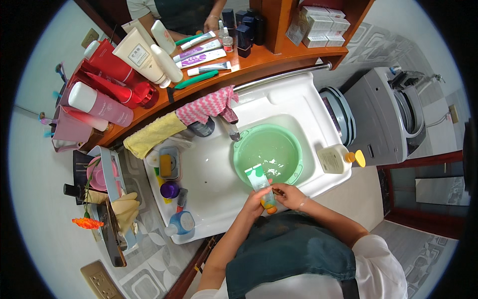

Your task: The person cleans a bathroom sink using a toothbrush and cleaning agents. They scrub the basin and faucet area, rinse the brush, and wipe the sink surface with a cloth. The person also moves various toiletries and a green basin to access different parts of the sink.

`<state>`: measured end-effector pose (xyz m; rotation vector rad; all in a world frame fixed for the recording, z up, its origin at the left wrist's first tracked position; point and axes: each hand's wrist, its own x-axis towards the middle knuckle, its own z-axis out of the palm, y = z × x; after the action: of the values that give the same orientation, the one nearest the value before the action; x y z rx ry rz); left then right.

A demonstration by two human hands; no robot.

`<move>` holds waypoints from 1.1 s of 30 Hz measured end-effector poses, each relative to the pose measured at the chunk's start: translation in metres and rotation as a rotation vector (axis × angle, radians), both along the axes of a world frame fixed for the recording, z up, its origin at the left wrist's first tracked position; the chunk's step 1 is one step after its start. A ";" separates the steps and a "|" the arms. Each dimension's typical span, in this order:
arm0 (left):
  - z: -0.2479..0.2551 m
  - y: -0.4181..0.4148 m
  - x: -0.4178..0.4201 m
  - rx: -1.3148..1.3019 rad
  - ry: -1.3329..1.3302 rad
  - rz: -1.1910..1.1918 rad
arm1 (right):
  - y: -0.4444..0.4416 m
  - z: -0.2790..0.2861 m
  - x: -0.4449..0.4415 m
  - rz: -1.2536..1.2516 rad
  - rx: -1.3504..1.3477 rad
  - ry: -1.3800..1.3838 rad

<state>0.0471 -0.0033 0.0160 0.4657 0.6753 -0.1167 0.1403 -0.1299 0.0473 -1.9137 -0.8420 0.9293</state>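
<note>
My left hand (257, 201) grips a green-and-white squeeze tube (258, 180) with an orange cap, its flat end tilted over the basin. Close beside the tube, my right hand (289, 197) pinches a small dark-brown object (277, 191); fingers cover most of it, so its kind is unclear. Both hands are at the near rim of a round green plastic basin (236, 164) with water in it. That basin stands inside a white ceramic sink (209, 202), under the metal faucet (233, 133).
A pump bottle (332, 159) stands on the sink's right edge. On the left are a yellow sponge (165, 165), a purple-lidded jar (170, 190) and a blue bottle (182, 222). Cloths (157, 134) hang below a wooden shelf (239, 74) crowded with tubes and bottles.
</note>
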 end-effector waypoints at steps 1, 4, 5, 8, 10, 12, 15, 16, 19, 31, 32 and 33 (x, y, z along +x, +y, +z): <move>-0.001 0.001 0.002 -0.045 0.018 0.006 | -0.010 0.005 0.004 -0.023 0.091 0.126; -0.006 0.006 0.004 -0.014 0.019 -0.014 | -0.067 0.008 0.018 -0.500 -0.179 0.110; -0.011 0.008 0.003 -0.021 0.021 -0.015 | -0.090 -0.003 0.028 -0.717 -0.251 0.028; -0.014 0.010 0.006 -0.074 -0.014 -0.016 | -0.152 -0.047 0.067 -1.039 -0.143 -0.383; -0.014 0.009 0.003 -0.076 0.012 -0.037 | -0.146 -0.041 0.084 -1.089 -0.008 -0.441; -0.013 0.008 0.004 -0.052 0.048 -0.055 | -0.130 -0.018 0.103 -1.038 0.122 -0.420; -0.014 0.003 0.002 -0.028 0.055 -0.036 | -0.139 -0.012 0.135 -0.763 -0.080 -0.337; -0.015 0.001 0.000 -0.016 0.059 -0.037 | -0.134 -0.008 0.138 -0.751 -0.069 -0.362; -0.012 -0.002 -0.002 0.016 0.073 -0.028 | -0.114 0.006 0.151 -0.636 -0.025 -0.417; 0.017 -0.010 -0.013 0.074 0.137 0.163 | 0.123 -0.006 0.251 -0.011 0.145 -0.214; 0.018 -0.012 -0.014 0.091 0.150 0.181 | 0.135 -0.013 0.256 0.000 0.150 -0.129; 0.019 -0.014 -0.018 0.107 0.172 0.204 | 0.145 -0.019 0.259 0.014 0.135 -0.123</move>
<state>0.0286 -0.0169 0.0353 0.4903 0.8972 0.0736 0.3992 0.0155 0.0285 -1.8646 -0.9663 0.7493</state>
